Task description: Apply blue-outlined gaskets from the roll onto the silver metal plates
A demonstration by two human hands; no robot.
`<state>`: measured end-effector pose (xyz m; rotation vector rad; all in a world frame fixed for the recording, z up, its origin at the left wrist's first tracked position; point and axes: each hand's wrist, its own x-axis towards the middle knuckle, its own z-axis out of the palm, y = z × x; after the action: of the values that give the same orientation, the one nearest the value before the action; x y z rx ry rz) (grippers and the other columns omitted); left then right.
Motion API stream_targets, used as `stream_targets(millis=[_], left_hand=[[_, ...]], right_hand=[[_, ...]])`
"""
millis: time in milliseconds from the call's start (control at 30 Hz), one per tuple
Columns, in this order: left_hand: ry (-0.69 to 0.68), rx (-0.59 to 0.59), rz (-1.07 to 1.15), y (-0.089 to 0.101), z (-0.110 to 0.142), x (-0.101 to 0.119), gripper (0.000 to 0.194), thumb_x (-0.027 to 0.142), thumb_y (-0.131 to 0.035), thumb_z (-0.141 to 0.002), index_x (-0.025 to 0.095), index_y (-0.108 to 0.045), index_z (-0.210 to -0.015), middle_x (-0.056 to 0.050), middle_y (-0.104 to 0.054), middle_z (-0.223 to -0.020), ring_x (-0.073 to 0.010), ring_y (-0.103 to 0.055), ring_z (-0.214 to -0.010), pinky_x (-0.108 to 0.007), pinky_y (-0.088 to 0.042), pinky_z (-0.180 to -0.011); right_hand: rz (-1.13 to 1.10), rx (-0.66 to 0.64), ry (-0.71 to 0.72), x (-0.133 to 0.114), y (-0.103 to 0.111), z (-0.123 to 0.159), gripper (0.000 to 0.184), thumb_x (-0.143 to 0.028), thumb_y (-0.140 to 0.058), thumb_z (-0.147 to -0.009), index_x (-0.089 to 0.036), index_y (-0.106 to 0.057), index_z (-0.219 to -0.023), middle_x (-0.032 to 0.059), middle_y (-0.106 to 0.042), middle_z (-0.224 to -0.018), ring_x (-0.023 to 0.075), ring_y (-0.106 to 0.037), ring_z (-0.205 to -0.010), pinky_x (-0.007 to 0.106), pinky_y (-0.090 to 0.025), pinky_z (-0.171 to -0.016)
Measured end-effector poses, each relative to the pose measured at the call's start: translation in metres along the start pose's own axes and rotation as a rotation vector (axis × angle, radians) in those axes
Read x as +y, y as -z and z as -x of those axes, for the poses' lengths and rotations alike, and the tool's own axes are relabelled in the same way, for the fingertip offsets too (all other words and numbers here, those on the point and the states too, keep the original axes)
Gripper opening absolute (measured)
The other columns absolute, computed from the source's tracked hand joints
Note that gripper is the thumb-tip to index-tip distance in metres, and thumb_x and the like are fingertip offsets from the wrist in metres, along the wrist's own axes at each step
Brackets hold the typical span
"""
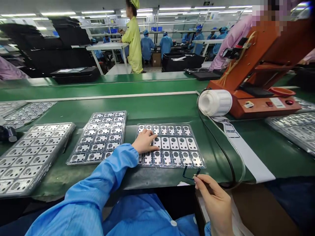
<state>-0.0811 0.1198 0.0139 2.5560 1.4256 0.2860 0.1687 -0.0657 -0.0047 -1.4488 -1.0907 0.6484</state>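
My left hand (145,142) rests over the left part of a clear plastic tray (202,164), its thumb and fingers apart. Rows of silver plates with round holes and dark blue edges fill this tray. A plate (157,143) in the middle row lies by my fingertips; whether they touch it I cannot tell. Near the tray's front right corner, my right hand (214,200) pinches a thin, dark blue, U-shaped adhesive strip (188,178) between thumb and forefinger. The strip hangs just over the bench's front edge.
More trays of plates stand to the left, one tray (98,137) close by and a stack (31,157) farther out. A white label roll (215,102) trails its backing strip (246,157) to the right. Behind it stands an orange press (265,105); black cables (219,144) loop nearby.
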Motion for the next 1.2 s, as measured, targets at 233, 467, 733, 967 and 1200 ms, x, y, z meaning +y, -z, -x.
stream_targets(millis=[233, 467, 733, 967, 1200], left_hand=[[-0.033, -0.064, -0.098, 0.002, -0.002, 0.001, 0.061, 0.054, -0.069, -0.081, 0.018, -0.06, -0.131, -0.015, -0.058, -0.125, -0.0352, -0.048, -0.119, -0.049, -0.042, -0.1], [-0.019, -0.018, -0.014, -0.004, 0.0, 0.005, 0.054, 0.043, -0.073, -0.082, 0.014, -0.058, -0.124, -0.018, -0.057, -0.129, -0.0355, -0.048, -0.121, -0.05, -0.041, -0.102], [-0.01, 0.059, 0.327, 0.006, 0.023, 0.036, 0.033, 0.021, -0.056, -0.093, 0.02, -0.054, -0.126, -0.006, -0.067, -0.111, -0.0184, -0.063, -0.096, -0.03, -0.049, -0.084], [0.258, -0.054, 1.309, -0.014, 0.08, 0.092, 0.048, 0.041, -0.06, -0.09, 0.017, -0.044, -0.129, 0.004, -0.059, -0.069, -0.0108, -0.059, -0.061, -0.02, -0.037, -0.052], [0.322, -0.227, 1.524, -0.048, 0.08, 0.105, 0.06, 0.061, -0.059, -0.084, 0.015, -0.044, -0.119, 0.001, -0.065, -0.069, -0.0083, -0.054, -0.049, -0.019, -0.036, -0.046]], right_hand=[[-0.012, 0.002, 0.007, -0.013, -0.005, -0.005, 0.025, -0.043, -0.079, -0.071, -0.019, -0.077, -0.078, 0.0052, -0.071, -0.077, 0.0178, -0.064, -0.064, 0.027, -0.055, -0.061], [0.05, 0.002, -0.03, -0.001, -0.005, 0.006, 0.029, -0.048, -0.078, -0.069, -0.02, -0.077, -0.075, 0.0052, -0.072, -0.077, 0.0171, -0.064, -0.061, 0.027, -0.055, -0.064], [-0.037, 0.036, -0.141, 0.018, -0.005, 0.009, 0.033, -0.048, -0.084, -0.064, -0.02, -0.077, -0.08, 0.0042, -0.071, -0.073, 0.0163, -0.063, -0.062, 0.028, -0.054, -0.064], [-0.562, 0.05, -0.47, 0.01, -0.018, 0.005, 0.036, -0.042, -0.093, -0.051, -0.021, -0.073, -0.072, 0.0008, -0.07, -0.07, 0.0095, -0.055, -0.052, 0.028, -0.053, -0.055], [-0.721, -0.102, -0.598, 0.002, -0.023, 0.0, 0.03, -0.037, -0.091, -0.057, -0.02, -0.067, -0.064, -0.0046, -0.058, -0.062, 0.0025, -0.04, -0.045, 0.023, -0.047, -0.051]])
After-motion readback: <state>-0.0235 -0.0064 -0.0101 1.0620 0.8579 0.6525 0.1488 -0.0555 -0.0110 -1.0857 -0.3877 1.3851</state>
